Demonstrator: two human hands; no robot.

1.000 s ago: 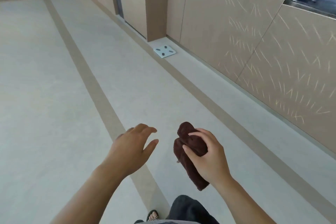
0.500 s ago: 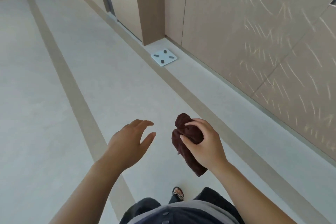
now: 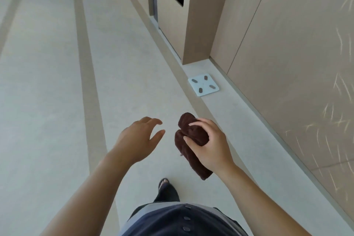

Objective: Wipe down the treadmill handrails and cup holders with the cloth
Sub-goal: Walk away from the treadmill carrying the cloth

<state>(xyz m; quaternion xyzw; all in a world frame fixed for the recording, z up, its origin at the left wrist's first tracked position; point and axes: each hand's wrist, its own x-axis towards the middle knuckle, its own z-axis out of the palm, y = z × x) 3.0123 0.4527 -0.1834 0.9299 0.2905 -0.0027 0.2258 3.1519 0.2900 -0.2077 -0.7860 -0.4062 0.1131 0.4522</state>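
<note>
pale hallway floor [image 3: 47, 101], no treadmill in sight; right hand [image 3: 208, 145] grips the bunched brown cloth [image 3: 189, 140], ready for wiping, left hand [image 3: 138, 140] empty, fingers spread loosely beside it.

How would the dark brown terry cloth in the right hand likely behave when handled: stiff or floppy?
Probably floppy: the dark brown terry cloth bunches inside the right hand and its loose end droops below. Likely light, since one hand carries it. The nap suggests it is not slippery.
</note>
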